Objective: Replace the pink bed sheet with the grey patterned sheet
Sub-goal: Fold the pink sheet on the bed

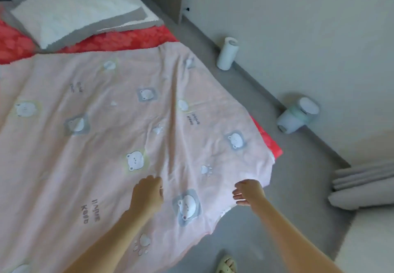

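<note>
Pinching pink sheet [102,110], L grip [147,193]; R grip [248,193] half-open at edge.

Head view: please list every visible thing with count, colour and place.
pink sheet: one, pale pink with bear prints, spread over bed
red cover: one, red, under the sheet
folded blanket: one, white and grey, bed head
roll: one, white, floor by wall
toppled object: one, pale blue, floor by wall
folded fabric: one pile, grey, far right
slipper: one, beige, floor below
left hand: one, grips the sheet
right hand: one, at sheet's edge
</note>
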A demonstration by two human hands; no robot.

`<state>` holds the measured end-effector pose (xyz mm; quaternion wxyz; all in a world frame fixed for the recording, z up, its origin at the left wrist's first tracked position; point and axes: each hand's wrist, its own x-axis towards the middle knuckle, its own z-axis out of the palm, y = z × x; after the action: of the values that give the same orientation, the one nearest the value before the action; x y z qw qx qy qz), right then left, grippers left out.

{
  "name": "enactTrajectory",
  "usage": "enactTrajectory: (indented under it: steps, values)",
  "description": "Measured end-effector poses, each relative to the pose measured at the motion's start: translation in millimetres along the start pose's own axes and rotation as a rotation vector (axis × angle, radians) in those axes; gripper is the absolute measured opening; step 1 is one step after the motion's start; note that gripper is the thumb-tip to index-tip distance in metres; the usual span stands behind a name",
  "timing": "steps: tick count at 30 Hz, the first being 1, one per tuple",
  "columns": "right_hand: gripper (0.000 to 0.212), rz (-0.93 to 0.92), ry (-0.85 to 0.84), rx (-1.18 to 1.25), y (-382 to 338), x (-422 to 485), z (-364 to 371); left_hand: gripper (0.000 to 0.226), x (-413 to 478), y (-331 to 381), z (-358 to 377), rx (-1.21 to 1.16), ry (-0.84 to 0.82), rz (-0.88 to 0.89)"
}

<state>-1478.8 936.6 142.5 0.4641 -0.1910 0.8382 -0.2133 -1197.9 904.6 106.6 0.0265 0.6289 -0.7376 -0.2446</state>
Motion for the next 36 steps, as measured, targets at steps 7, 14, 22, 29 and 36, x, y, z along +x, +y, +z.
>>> enactTrajectory:
  steps: [7,14,22,29,36]
  values:
    - [0.022,0.039,0.147,0.079,46,95,-169,0.011,78,200,63,-0.168,-0.087,0.155]
    - [0.012,-0.023,0.069,-0.067,81,204,-227,0.035,135,308,134,-0.210,-0.190,0.135]
    - [0.056,-0.036,-0.056,-0.070,94,326,-200,0.010,216,356,195,-0.057,-0.155,0.421]
    - [0.015,-0.150,-0.136,-0.323,82,398,-178,0.004,316,390,229,0.208,-0.205,0.643]
    - [0.020,-0.755,-0.115,-0.147,60,322,-165,0.021,336,414,244,0.017,-0.480,-0.095]
